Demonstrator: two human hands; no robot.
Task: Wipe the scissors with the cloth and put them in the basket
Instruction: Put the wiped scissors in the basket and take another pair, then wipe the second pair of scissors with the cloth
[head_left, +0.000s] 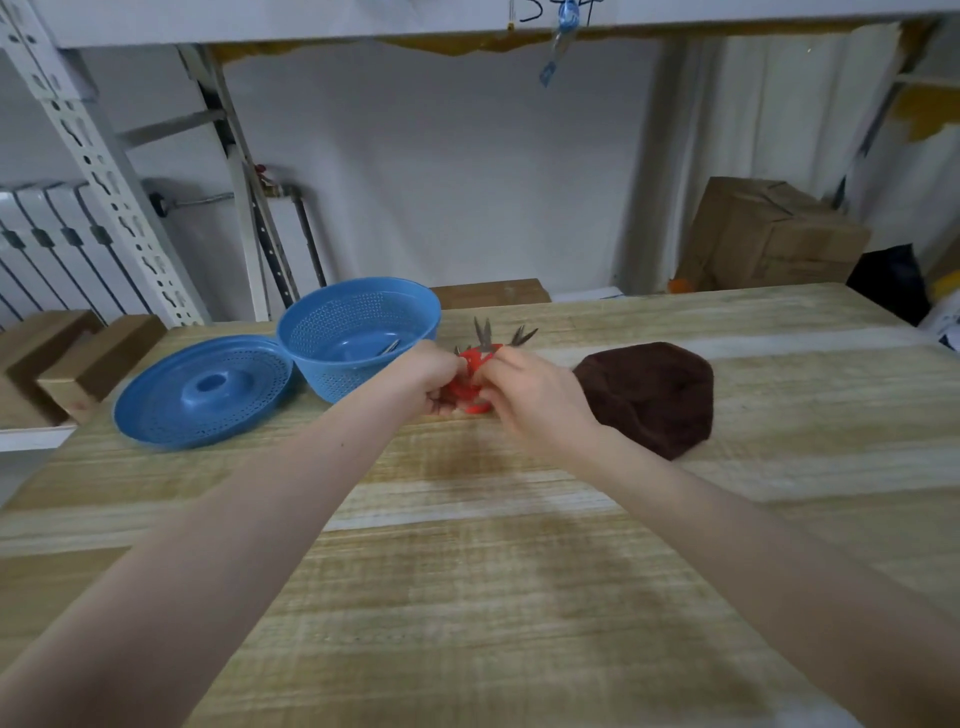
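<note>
A cluster of red-handled scissors (475, 371) lies on the wooden table just right of the blue perforated basket (311, 332); their grey blades point away from me. My left hand (431, 376) and my right hand (530, 395) both grip the red handles, fingers curled round them. Inside the basket a metal blade of another pair of scissors (388, 347) shows. The dark brown cloth (649, 395) lies crumpled on the table to the right of my right hand, touched by neither hand.
A blue perforated lid (202, 389) lies flat on the table, touching the basket's left side. Cardboard boxes (769, 234) stand behind the table at right, and more at the left edge. A metal shelf upright (104, 171) rises at the back left.
</note>
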